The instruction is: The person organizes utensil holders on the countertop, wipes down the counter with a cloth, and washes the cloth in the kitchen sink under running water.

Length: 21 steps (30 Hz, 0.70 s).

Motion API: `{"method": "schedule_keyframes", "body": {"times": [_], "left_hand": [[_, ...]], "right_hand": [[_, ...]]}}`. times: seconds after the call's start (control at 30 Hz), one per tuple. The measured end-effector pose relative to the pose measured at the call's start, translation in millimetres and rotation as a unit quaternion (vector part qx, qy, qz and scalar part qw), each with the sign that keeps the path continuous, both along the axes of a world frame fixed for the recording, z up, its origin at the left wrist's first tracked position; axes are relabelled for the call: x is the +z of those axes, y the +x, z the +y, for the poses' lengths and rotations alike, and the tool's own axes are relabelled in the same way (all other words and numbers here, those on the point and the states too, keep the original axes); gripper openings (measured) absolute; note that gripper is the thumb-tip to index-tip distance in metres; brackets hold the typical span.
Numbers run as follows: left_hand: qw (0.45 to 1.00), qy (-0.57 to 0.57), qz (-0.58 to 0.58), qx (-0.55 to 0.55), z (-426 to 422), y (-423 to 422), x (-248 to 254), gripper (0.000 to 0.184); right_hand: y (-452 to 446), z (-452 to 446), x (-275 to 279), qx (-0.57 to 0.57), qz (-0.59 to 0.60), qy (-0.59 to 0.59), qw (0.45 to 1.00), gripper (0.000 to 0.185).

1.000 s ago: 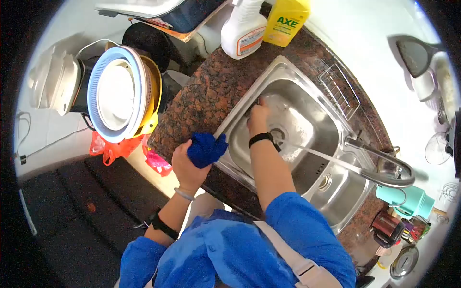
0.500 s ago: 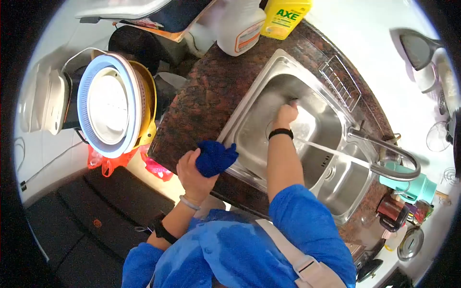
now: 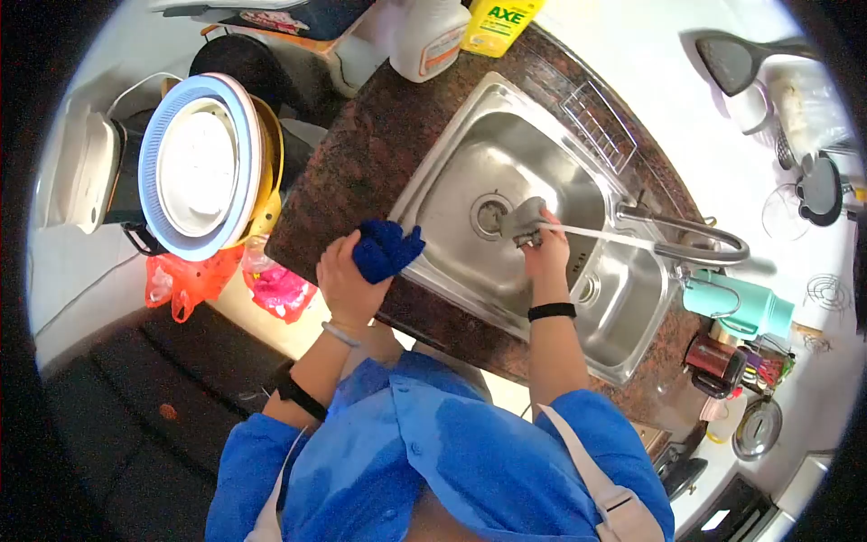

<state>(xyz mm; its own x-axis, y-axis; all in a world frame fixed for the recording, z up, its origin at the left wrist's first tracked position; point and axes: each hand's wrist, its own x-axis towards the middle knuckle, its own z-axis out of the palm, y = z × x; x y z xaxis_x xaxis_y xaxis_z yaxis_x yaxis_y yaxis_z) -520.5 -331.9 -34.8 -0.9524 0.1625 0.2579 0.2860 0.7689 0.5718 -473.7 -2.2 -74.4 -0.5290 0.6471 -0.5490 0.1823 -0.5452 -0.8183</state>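
Note:
My left hand point(image 3: 341, 282) is closed around a bunched dark blue cloth point(image 3: 384, 251), held over the sink's near-left rim. Above the large basin, my right hand point(image 3: 548, 256) grips a crumpled grey cloth point(image 3: 522, 219) close to the drain point(image 3: 489, 215). A stream of water point(image 3: 596, 234) runs from the curved faucet point(image 3: 691, 246) to the grey cloth and my right fingers. The steel sink point(image 3: 452, 172) has a large basin and a smaller one point(image 3: 619, 312) at right.
A yellow AXE bottle point(image 3: 499, 25) and a white bottle point(image 3: 426, 41) stand behind the sink. A wire rack point(image 3: 599, 126) lies along its far edge. Stacked basins point(image 3: 153, 167) stand left of the dark stone counter point(image 3: 348, 154). A teal container point(image 3: 736, 304) is at right.
My right hand has moved from deep in the basin toward the faucet, and the grey cloth now shows in it under the stream. My left hand still holds the blue cloth. The view has shifted slightly.

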Motion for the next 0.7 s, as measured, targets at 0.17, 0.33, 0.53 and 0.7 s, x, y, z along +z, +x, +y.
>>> {"method": "schedule_keyframes", "body": {"times": [0.17, 0.33, 0.53, 0.7], "left_hand": [[1.0, 0.004, 0.017, 0.007, 2, 2, -1, 0.08], [0.999, 0.005, 0.035, 0.01, 3, 2, 1, 0.079], [0.999, -0.017, 0.018, 0.023, 9, 3, 5, 0.076], [0.998, -0.025, 0.045, 0.032, 11, 3, 1, 0.075]], "right_hand": [[12, 27, 22, 0.052, -0.048, 0.026, 0.997, 0.023], [7, 44, 47, 0.15, -0.009, 0.172, 0.974, 0.018], [-33, 93, 68, 0.227, -0.098, 0.249, 0.936, 0.021], [-17, 90, -52, 0.269, -0.074, 0.496, 0.822, 0.023]]}}
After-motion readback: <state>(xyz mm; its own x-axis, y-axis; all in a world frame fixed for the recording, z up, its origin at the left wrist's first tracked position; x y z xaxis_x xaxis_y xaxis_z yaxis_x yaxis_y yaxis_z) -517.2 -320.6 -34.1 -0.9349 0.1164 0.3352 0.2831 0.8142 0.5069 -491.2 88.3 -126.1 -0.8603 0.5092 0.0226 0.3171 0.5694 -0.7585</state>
